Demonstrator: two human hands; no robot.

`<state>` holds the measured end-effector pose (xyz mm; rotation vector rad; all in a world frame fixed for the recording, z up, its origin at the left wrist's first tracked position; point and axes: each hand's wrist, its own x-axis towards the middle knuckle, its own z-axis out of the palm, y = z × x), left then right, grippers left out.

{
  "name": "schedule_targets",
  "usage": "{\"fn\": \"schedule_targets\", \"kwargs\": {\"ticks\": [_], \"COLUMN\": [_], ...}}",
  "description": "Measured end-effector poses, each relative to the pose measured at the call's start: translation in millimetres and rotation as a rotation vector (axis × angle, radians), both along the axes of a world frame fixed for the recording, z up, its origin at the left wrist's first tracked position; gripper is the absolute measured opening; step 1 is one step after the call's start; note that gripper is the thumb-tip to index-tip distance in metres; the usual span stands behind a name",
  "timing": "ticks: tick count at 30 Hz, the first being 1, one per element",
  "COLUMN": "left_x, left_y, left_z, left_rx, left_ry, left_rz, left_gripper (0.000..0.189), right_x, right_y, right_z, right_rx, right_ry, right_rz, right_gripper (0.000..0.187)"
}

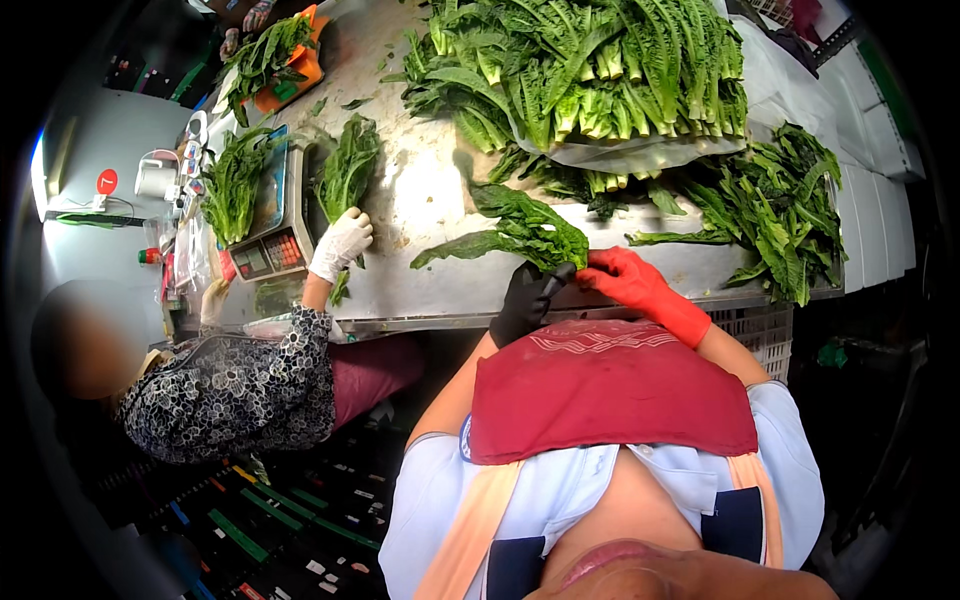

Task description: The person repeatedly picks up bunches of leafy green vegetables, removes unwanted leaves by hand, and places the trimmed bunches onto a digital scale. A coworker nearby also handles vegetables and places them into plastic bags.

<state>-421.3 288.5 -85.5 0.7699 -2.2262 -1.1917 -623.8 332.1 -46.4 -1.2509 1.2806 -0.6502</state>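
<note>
A head of long-leaf lettuce (529, 225) lies at the table's near edge, its leaves spread to the left and its base towards me. My left hand (525, 300), in a black glove, grips it near the base. In a red rubber glove, my right hand (637, 285) pinches the base end from the other side. The gloves hide most of the cut end. Beyond, a large stack of lettuce heads (600, 75) rests on a clear plastic sheet (637, 154). Loose leaves (780, 214) are heaped to my right.
At left a co-worker's white-gloved hand (343, 244) holds a lettuce head (349, 165) beside a digital scale (274, 255) bearing another. An orange scale (307, 64) stands farther back. The metal table (420, 292) ends just before my apron; a white crate (757, 337) sits below.
</note>
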Motion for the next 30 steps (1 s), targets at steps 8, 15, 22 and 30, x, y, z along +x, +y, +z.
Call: {"fn": "schedule_targets", "kwargs": {"ticks": [8,15,22,30], "left_x": [-1,16,57,48], "left_y": [-10,-18,-8,-29], "left_z": [23,28,-28,16], "left_rx": [0.749,0.976,0.572,0.81], "left_ry": [0.462,0.254,0.276,0.114], "left_rz": [0.15,0.051,0.012,0.116], "left_gripper": [0.019,0.021,0.023,0.032], "right_x": [12,-8,-1,79], "right_y": [-52,-121,-94,-44], "right_z": [73,7,73,-17], "right_rx": [-0.39,-1.063,-0.129,0.126], "right_ry": [0.504,0.245,0.353,-0.085], "right_rz": [-0.08,-0.127,0.157,0.069], "right_gripper": [0.022,0.024,0.033,0.037]}}
